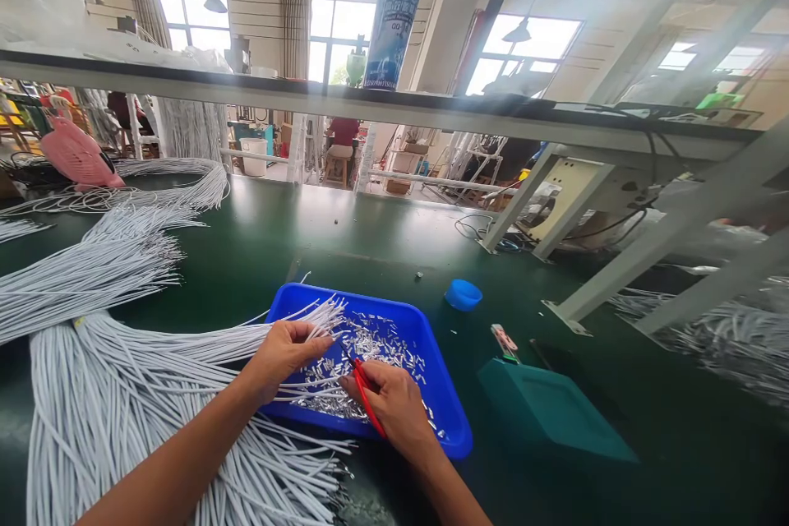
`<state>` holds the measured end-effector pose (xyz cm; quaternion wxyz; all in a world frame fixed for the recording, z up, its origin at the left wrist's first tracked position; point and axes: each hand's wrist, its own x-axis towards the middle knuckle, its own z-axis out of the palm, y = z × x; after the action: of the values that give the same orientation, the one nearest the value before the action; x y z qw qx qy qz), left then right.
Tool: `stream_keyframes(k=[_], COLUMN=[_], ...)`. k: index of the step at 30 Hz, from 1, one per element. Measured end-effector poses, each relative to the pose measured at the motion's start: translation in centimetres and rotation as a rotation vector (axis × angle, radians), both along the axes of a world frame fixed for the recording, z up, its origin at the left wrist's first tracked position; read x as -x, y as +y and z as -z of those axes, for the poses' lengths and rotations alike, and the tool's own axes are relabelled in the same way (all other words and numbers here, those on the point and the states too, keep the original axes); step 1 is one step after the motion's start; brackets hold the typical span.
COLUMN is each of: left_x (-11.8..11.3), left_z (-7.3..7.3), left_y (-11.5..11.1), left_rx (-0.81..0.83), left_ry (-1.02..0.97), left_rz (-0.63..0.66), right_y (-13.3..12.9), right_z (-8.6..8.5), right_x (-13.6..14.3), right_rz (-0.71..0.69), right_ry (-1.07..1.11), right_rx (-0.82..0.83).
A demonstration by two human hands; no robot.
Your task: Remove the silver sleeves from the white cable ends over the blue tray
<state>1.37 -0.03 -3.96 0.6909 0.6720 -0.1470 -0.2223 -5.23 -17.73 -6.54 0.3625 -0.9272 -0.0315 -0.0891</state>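
Note:
My left hand (283,357) is closed in a pinch on the ends of several white wires (240,343), over a blue tray (449,394). In my right hand (394,403) is a pair of red-handled pliers (368,401), their dark tip close to the wire end at my left fingers. Whether the jaws touch the wire I cannot make out. Small silvery metal pieces (379,341) lie scattered in the tray beneath both hands. A thick bundle of white wires (123,419) spreads under my left forearm.
More wire bundles (86,279) lie on the left of the green tabletop (265,222). Right of the tray are a small blue cup (463,295) and a teal box-like object (555,409). A blue spray can (398,12) stands on the shelf above. Metal supports (616,271) rise at right.

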Motion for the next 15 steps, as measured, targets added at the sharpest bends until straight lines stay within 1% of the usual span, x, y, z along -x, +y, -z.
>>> stream_keyframes(k=[2,5,7,10,12,15], left_x=[0.1,0.2,0.2,0.3,0.3,0.3], left_z=[0.0,0.0,-0.1,0.0,0.0,0.2], left_y=[0.0,-0.2,-0.3,-0.3,-0.3,-0.3], left_rx=[-0.025,-0.066,-0.092,-0.105,-0.107,-0.131], left_ry=[-0.02,-0.074,-0.137,-0.207,-0.222,-0.238], left_rz=[-0.008,-0.058,-0.095,-0.115,-0.114,-0.13], right_y=[0.1,0.0,-0.1,-0.2,-0.1,0.0], right_z=[0.2,0.7,1.1,1.6,1.6,1.4], right_x=[0.0,-0.1,-0.1,-0.1,-0.1,-0.1], right_rz=[0.004,-0.002,-0.021,-0.067,-0.075,-0.048], right_ry=[-0.003,-0.001,0.016,0.052,0.066,0.072], right_rx=[0.004,-0.028,-0.09,-0.204,-0.241,-0.232])
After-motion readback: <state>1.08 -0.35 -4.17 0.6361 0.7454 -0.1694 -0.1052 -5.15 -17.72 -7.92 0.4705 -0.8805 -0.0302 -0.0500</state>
